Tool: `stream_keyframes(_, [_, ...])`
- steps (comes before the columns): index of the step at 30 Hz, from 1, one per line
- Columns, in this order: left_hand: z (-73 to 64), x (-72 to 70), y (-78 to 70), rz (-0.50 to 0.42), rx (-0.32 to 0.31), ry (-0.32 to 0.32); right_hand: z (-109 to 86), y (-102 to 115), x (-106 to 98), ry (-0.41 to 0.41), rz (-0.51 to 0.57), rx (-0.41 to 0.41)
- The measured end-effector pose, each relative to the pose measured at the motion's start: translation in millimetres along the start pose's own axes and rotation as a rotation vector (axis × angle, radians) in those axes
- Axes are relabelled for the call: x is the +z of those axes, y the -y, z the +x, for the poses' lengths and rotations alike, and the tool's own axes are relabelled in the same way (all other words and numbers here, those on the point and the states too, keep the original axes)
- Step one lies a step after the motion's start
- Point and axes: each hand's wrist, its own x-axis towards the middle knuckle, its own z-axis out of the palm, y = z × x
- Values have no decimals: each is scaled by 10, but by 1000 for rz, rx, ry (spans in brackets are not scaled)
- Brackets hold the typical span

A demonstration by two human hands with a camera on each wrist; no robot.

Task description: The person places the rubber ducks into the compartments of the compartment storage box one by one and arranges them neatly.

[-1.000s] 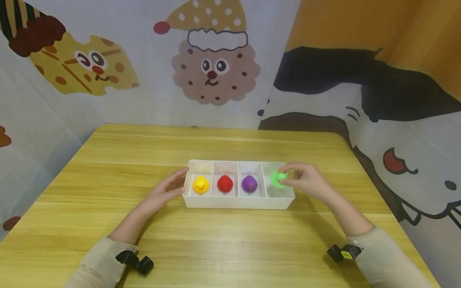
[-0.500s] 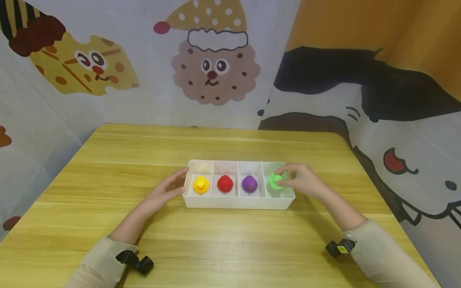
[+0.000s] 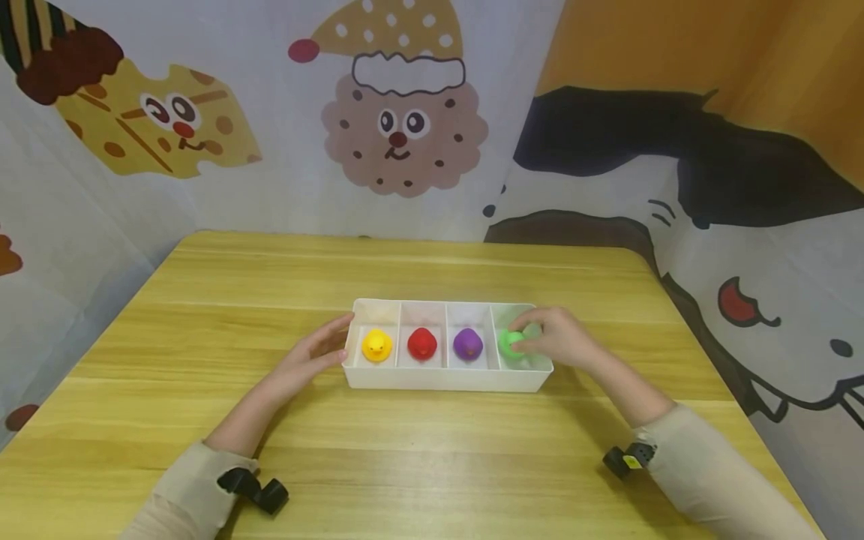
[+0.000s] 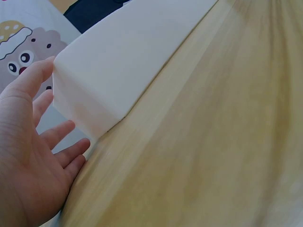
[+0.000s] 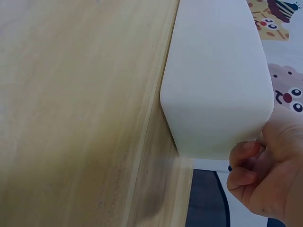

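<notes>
A white box (image 3: pixel 445 380) with several compartments in a row lies on the table. From left to right, its compartments hold a yellow rubber duck (image 3: pixel 376 346), a red one, a purple one and a green one. My left hand (image 3: pixel 300 365) touches the box's left end with thumb and fingertips, its fingers loosely spread in the left wrist view. In the rightmost compartment, my right hand (image 3: pixel 563 343) pinches the green rubber duck (image 3: pixel 508 344) between thumb and finger, partly covering it. The right wrist view shows the other fingers curled outside the box, while its wall hides the duck.
The wooden table (image 3: pixel 432 465) extends around the box on all sides. Behind it hangs a curtain (image 3: pixel 270 202) printed with cartoon figures. A red rubber duck (image 3: pixel 421 344) and a purple rubber duck (image 3: pixel 468 344) sit in the middle compartments.
My right hand has moved left and slightly lower with the green rubber duck, which now sits nearer the compartment's left divider. The left hand and the box have stayed put.
</notes>
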Motion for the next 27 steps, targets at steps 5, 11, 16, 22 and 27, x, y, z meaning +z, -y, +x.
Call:
stream_keyframes(5, [9, -5, 5, 3, -2, -1, 17, 23, -3, 17, -43, -5])
stream_keyframes(11, [17, -6, 7, 10, -2, 2, 20, 43, -11, 38, -92, 4])
stream_keyframes(16, [16, -7, 12, 6, 1, 7, 12, 44, -13, 45, -94, 10])
stream_keyframes(22, [5, -11, 7, 1, 1, 9, -11, 50, -31, 28, -77, 15])
stream_keyframes(27, [-15, -23, -19, -7, 5, 15, -61, 58, -97, -16, -62, -7])
